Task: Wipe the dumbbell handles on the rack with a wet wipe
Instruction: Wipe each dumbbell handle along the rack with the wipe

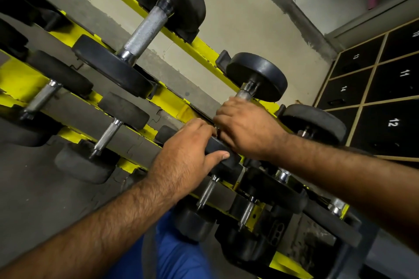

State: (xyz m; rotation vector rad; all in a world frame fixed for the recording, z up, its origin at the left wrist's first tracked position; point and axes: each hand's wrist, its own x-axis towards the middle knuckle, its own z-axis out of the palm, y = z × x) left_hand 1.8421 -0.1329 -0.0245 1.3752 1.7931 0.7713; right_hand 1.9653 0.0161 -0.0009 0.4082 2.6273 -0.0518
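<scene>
1. Dumbbell (257,79) on the yellow rack (174,99), upper tier, right of centre; knurled handle mostly hidden under the right hand (246,130).
2. Right hand: fingers curled round that handle, only a short chrome stub showing above the knuckles.
3. Left hand (188,156): fingers and thumb gripping the near black plate (221,150) of the same dumbbell.
4. Wet wipe: nowhere clearly visible; cannot tell whether tucked beneath the right palm.
5. Larger dumbbell (145,31) upper left, handle bare.
6. Numbered lockers (390,97) at right, partly cut off by the edge.
</scene>
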